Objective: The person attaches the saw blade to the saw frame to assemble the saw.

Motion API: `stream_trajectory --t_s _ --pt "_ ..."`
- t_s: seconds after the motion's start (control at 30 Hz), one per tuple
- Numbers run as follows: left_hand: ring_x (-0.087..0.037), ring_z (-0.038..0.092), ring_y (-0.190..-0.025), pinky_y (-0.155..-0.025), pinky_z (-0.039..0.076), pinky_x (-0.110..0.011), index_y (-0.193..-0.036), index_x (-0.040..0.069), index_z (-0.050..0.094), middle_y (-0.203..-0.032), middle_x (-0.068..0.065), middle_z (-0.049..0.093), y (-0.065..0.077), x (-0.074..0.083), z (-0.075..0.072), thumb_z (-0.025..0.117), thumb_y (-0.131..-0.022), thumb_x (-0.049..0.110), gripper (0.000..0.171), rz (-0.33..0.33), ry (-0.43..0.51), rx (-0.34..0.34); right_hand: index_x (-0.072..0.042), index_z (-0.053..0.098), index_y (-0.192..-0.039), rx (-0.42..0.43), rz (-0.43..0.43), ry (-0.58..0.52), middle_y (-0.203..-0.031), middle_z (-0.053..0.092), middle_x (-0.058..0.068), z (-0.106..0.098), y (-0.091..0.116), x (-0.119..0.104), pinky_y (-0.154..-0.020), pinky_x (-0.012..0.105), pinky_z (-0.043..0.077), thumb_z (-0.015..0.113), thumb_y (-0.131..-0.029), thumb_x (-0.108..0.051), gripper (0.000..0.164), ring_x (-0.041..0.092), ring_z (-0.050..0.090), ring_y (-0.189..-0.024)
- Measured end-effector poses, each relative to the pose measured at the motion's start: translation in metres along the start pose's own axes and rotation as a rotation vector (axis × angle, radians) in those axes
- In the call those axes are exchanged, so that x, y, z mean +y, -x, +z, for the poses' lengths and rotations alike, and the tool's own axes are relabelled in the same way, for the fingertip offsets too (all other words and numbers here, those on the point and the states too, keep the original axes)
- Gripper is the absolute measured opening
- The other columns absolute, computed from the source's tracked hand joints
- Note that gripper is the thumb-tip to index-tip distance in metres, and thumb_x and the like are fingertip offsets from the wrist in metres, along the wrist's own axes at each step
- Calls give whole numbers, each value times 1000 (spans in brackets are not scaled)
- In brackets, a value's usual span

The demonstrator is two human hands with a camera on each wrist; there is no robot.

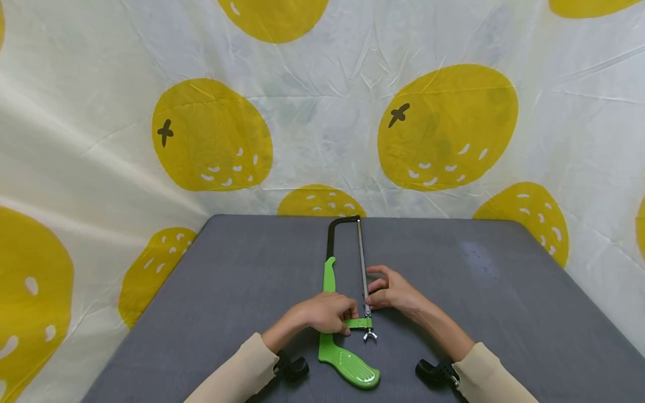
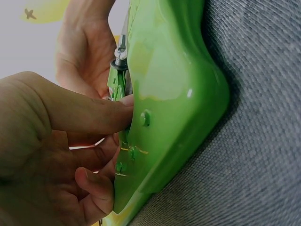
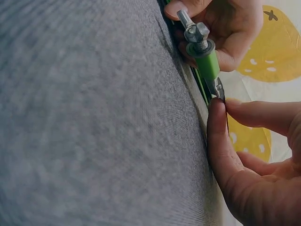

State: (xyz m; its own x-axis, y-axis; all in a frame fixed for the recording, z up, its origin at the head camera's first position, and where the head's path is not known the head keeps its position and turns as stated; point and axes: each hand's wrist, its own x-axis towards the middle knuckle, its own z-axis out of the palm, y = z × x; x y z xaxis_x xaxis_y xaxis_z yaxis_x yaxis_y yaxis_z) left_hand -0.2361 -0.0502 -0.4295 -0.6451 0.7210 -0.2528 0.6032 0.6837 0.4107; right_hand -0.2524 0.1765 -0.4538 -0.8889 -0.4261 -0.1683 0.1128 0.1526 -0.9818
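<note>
A hacksaw with a green handle and black bow frame lies on the table, handle toward me. My left hand grips its green body where the crosspiece branches off. In the left wrist view, the thumb presses at the edge of the green handle, fingers underneath. Along the saw's right side runs the blade. My right hand pinches the blade's near end between thumb and forefinger, just beyond the green holder. A metal wing nut sticks out from that holder toward me.
The saw lies on a dark grey cloth-covered table. Behind it hangs a white curtain with yellow fruit prints. Black wrist mounts sit at both sleeves, close over the tabletop.
</note>
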Motion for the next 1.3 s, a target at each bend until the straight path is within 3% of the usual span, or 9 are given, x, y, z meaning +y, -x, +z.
stream_trajectory --t_s 0.17,0.4,0.77,0.93,1.07,1.2,1.3 --pt "0 56 -80 -76 46 -19 -103 23 69 -92 12 64 -1 0 0 83 -89 22 20 4 -10 4 9 22 -156 -12 -21 16 -101 64 13 0 0 1 -77 34 62 69 -86 3 85 14 70 -80" --pt "0 57 -82 -77 47 -19 -105 23 69 -94 11 66 -2 1 0 83 -89 22 21 2 -15 1 11 26 -153 14 -32 78 -104 63 21 3 -1 -1 -75 38 63 69 -84 6 82 17 70 -76" --pt "2 59 -81 -76 47 -19 -101 25 71 -92 13 68 -5 7 3 84 -87 28 19 -30 -7 12 16 24 -149 -54 -3 211 -105 70 25 -5 25 -11 -75 44 63 67 -95 -5 72 26 72 -85" --pt "3 57 -78 -74 45 -18 -98 26 70 -89 14 66 -7 8 4 85 -86 28 19 -29 -23 30 12 35 -137 -134 73 230 -97 70 17 -10 41 -13 -71 43 63 72 -94 -12 61 26 73 -79" --pt "3 56 -79 -75 44 -18 -97 26 70 -89 15 66 -6 7 4 87 -85 28 20 -32 -45 48 6 50 -119 -228 131 210 -83 70 10 -8 50 -11 -62 35 61 74 -95 -19 42 18 70 -68" --pt "3 57 -81 -76 45 -17 -98 25 70 -90 14 66 -6 6 5 86 -85 28 21 -24 -51 46 2 61 -104 -323 129 189 -73 68 4 -3 56 -5 -56 29 59 71 -96 -19 25 13 68 -60" --pt "2 56 -80 -76 44 -17 -101 24 69 -91 13 65 -5 6 5 84 -87 27 20 -13 -43 33 -1 63 -98 -317 125 194 -69 67 2 1 55 -2 -53 27 57 72 -95 -20 21 11 66 -57"
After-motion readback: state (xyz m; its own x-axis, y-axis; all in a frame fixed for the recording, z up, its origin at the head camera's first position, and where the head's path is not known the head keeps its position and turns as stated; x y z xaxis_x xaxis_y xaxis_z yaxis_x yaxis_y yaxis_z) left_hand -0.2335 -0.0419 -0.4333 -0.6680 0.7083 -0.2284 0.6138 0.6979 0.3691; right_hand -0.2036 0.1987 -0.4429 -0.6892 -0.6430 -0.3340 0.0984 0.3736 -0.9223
